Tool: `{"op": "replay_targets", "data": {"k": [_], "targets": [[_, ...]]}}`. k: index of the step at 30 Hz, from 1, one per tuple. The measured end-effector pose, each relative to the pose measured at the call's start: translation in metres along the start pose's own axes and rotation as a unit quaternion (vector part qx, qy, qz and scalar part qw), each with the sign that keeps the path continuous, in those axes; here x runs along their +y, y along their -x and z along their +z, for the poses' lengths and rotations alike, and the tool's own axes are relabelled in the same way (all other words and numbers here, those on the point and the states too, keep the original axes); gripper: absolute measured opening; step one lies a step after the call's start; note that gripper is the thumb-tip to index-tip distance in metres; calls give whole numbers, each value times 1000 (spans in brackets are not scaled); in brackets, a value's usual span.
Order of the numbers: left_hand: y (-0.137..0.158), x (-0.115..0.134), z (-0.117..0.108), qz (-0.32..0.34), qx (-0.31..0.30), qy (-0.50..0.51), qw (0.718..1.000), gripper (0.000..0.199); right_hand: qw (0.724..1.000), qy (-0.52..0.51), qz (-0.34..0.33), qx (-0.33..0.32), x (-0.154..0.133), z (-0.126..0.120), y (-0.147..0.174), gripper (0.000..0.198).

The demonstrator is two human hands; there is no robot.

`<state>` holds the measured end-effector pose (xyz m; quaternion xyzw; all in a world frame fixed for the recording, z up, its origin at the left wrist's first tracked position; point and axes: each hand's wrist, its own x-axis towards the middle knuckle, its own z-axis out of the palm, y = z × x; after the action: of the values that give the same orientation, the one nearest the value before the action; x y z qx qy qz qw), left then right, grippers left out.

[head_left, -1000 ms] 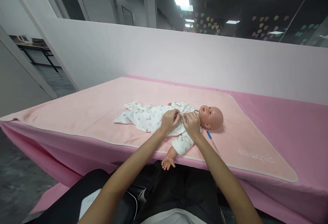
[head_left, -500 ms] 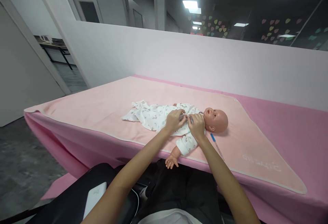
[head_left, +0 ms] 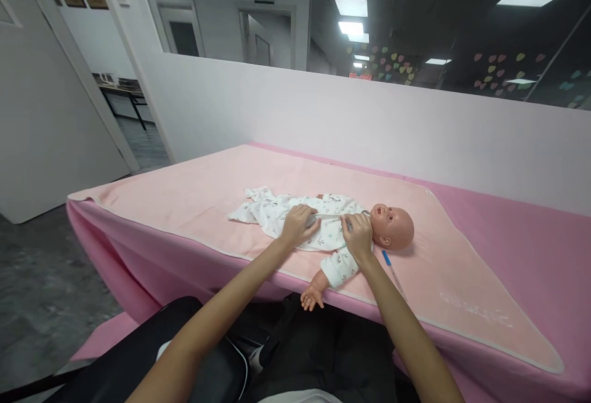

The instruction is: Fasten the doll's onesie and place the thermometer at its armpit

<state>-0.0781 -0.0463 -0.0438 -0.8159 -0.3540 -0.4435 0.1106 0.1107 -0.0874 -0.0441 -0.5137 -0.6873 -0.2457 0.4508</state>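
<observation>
A baby doll (head_left: 392, 227) in a white printed garment (head_left: 272, 209) lies on its back, its head to the right. Over its chest, a thin white strip (head_left: 329, 216) runs taut between my two hands; I cannot tell whether it is a cord or a tape. My left hand (head_left: 299, 226) pinches one end over the belly. Close to the doll's neck, my right hand (head_left: 359, 234) grips the other end, its fingertips partly hidden. The doll's near arm (head_left: 339, 266) stretches toward me, with its hand over the table edge.
A thin clear stick with a blue end (head_left: 386, 258) lies by the doll's head. Beneath is a peach blanket (head_left: 184, 200) over a pink tablecloth (head_left: 521, 224). A white wall (head_left: 323, 114) stands behind, and a black chair (head_left: 215, 366) is at my left.
My hands have moved apart: the left has slid leftward along the doll's body, drawing the white strip out straight. The right stays near the neck. The camera view has tilted up slightly.
</observation>
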Motion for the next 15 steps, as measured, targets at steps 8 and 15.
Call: {"op": "replay_targets", "data": {"k": [8, 15], "targets": [[1, 1, 3, 8, 30, 17, 999, 13, 1000, 7, -5, 11, 0, -1, -1, 23], [-1, 4, 1, 20, 12, 12, 1000, 18, 1000, 3, -2, 12, 0, 0, 0, 21]]}}
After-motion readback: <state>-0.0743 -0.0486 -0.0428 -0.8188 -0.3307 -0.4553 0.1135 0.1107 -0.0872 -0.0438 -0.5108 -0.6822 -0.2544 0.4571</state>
